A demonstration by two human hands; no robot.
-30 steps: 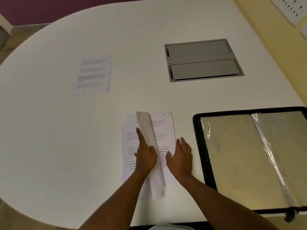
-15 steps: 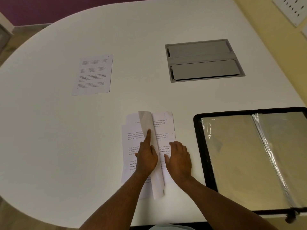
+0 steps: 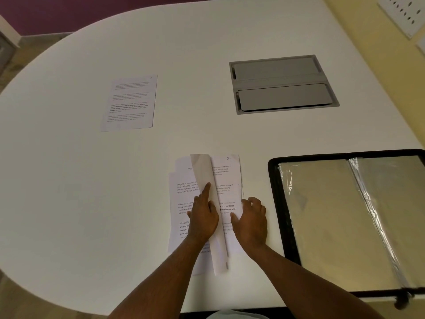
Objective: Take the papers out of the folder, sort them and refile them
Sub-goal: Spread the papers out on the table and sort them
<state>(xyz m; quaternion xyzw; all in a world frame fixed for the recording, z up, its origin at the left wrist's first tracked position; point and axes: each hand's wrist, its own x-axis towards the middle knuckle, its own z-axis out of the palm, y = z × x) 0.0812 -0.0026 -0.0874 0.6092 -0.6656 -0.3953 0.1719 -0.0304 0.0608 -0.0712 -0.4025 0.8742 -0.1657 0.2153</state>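
Both my hands are on the stack of papers [image 3: 184, 194] near me on the white bench [image 3: 80, 203]. My left hand [image 3: 203, 218] presses a curled-over sheet [image 3: 202, 171] with one straight finger. My right hand [image 3: 251, 223] has bent fingers pinching the stack's right edge. Just beside it lies the open folder [image 3: 345, 222]. One more page [image 3: 131, 103] lies far off.

Table [image 3: 69, 203] holds everything. Paper stack [image 3: 184, 194] near the front edge at 6 o'clock, top sheet [image 3: 203, 171] curled over its middle. Left hand [image 3: 203, 217] on the stack, right hand [image 3: 251, 221] at its 3 o'clock edge. Open folder [image 3: 276, 203] just beside the stack at 3 o'clock. Single sheet [image 3: 130, 103] well apart at 11 o'clock. Cable hatch [image 3: 282, 84] set in the table at 1 o'clock, behind the folder.
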